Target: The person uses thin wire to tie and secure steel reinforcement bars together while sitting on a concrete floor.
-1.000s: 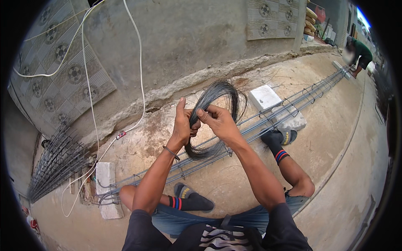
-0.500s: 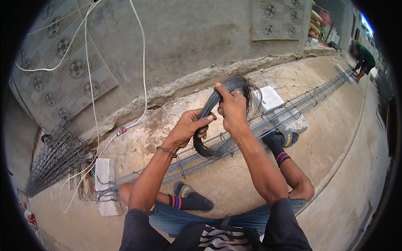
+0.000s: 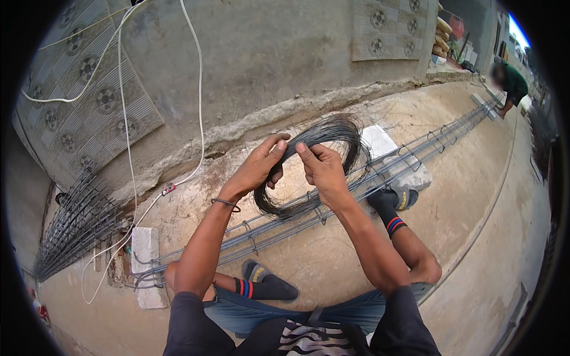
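A loose coil of thin dark tie wire (image 3: 338, 127) hangs over the rebar cage, its strands fanned out at the right side. My left hand (image 3: 256, 171) grips the coil's left side, thumb on top and fingers curled round it. Close beside it, my right hand (image 3: 326, 172) is closed, thumb and fingers pinching strands at the inner edge of the coil. Just what lies between those fingertips is partly hidden. Below both hands, the long rebar cage (image 3: 249, 240) with its square stirrups runs from lower left to upper right.
Pale blocks (image 3: 146, 252) prop the cage at the left, and another block (image 3: 407, 172) lies at the right. A white cable (image 3: 200, 89) hangs down the wall. Bundled rebar (image 3: 80, 228) leans at far left. Another person (image 3: 513, 83) bends over the cage's far end.
Both hands and the coil have shifted slightly left. My right hand has moved down from the coil's top to its inner edge, and the coil's strands have spread wider.
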`<state>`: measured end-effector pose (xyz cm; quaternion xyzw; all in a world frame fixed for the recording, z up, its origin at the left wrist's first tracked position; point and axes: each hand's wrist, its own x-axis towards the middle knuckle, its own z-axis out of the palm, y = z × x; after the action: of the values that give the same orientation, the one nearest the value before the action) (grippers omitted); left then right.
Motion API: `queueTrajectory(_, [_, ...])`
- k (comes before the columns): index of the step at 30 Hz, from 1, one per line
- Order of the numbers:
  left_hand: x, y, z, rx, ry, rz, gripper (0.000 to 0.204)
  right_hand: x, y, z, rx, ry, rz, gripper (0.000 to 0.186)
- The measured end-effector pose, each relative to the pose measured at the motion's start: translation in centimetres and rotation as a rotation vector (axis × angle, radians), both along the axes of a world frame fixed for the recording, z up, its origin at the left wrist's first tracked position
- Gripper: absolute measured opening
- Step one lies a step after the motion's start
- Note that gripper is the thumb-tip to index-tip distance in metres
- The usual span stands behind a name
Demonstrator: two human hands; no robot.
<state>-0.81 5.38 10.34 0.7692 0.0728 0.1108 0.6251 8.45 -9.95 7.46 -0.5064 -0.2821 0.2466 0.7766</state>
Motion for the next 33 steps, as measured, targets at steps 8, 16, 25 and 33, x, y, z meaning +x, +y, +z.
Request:
queueTrajectory(8, [1.1,0.6,0.8,-0.203,-0.057,-0.096,0.036,-0.4,-0.1,1.4,-0.174,-0.305,-0.055,0.035])
queueTrajectory(16, [1.7,-1.0,-1.6,0.232,-0.285,0.192,0.033,-1.2,-3.5,6.1,-0.829,-1.37,-0.34,0.013])
queueTrajectory(25, [-1.8,-3.0,0.9,0.592,-0.473,0.047,0.032,6.4,-0.1,14.3,-0.442,-1.447,0.427,0.017])
queueTrajectory(33, [-2.5,-4.1,0.9,0.85,-0.704,0.143,0.016,7.1,2.2,12.9,-0.658,-1.186,0.598,0.026])
